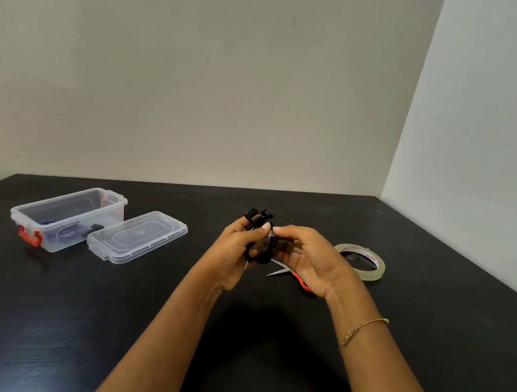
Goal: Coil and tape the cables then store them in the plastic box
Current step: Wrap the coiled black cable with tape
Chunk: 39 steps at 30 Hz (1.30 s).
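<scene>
While our left hand (pixel 236 252) gripped the coiled black cable (pixel 262 242) above the dark table (pixel 70 319), our right hand (pixel 305 258) pinched it at the middle. Left of us sat the clear plastic box (pixel 66 220), open, its lid (pixel 136 237) just beside; the tape roll (pixel 362 261) lay right.

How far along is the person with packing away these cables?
Something blue and dark already lies in the open plastic box, probably a stored cable; its lid lies beside it. Now the left hand grips a coiled black earphone cable while the right hand pinches it, apparently wrapping tape. Tape roll and scissors lie on the table. Left: box this coil and fit the lid.
</scene>
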{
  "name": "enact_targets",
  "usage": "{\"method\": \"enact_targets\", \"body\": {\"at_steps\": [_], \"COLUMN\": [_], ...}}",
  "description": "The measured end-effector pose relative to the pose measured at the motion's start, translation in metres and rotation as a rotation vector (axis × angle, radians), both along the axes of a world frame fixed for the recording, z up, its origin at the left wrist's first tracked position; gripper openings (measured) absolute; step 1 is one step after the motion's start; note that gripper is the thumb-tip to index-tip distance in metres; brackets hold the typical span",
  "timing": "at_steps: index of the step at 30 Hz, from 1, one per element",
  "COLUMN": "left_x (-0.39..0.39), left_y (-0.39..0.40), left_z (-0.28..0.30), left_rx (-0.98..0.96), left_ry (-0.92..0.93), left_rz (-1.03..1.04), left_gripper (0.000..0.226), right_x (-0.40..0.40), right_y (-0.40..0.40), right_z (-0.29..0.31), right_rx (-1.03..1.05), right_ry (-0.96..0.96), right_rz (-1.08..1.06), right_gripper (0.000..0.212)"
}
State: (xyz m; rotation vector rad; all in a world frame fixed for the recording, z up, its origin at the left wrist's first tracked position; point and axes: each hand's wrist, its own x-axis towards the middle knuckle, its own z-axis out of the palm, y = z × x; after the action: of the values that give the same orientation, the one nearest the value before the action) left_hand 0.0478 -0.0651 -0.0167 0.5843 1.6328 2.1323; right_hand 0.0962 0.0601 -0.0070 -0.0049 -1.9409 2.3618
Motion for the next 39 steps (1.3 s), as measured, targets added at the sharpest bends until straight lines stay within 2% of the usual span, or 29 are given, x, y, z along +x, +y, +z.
{"method": "enact_targets", "body": {"at_steps": [5,11,13,17,23,30,34,37,39], "left_x": [0.001,0.001,-0.001,-0.001,0.002,0.005,0.003,0.002,0.002], "left_y": [-0.001,0.002,0.001,0.004,0.007,0.007,0.008,0.008,0.008], "left_z": [0.001,0.000,0.000,-0.001,0.001,0.001,0.000,-0.002,-0.003], "left_rx": [0.012,0.001,0.028,0.044,0.102,0.193,0.228,0.229,0.222], "left_ry": [0.001,-0.013,-0.050,-0.090,-0.128,-0.204,-0.226,-0.207,-0.171], "left_rz": [-0.071,-0.052,-0.019,0.041,0.105,0.111,0.121,0.114,0.115], "left_gripper": [0.013,0.010,0.010,0.013,0.012,0.017,0.010,0.010,0.009], "right_x": [0.003,0.001,0.000,-0.001,-0.009,-0.012,-0.013,-0.015,-0.015], "right_y": [0.000,-0.001,0.000,-0.002,-0.011,-0.015,-0.018,-0.019,-0.018], "right_z": [-0.001,-0.004,-0.004,-0.006,-0.009,-0.009,-0.012,-0.013,-0.011], "right_rx": [-0.046,0.144,0.158,0.209,0.306,0.352,0.415,0.338,0.177], "right_ry": [0.019,0.047,0.057,0.048,0.094,0.177,0.249,0.244,0.182], "right_rz": [0.124,0.113,0.095,0.005,-0.199,-0.360,-0.450,-0.495,-0.485], "right_gripper": [0.026,0.013,0.020,0.026,0.012,0.020,0.008,0.006,0.010]}}
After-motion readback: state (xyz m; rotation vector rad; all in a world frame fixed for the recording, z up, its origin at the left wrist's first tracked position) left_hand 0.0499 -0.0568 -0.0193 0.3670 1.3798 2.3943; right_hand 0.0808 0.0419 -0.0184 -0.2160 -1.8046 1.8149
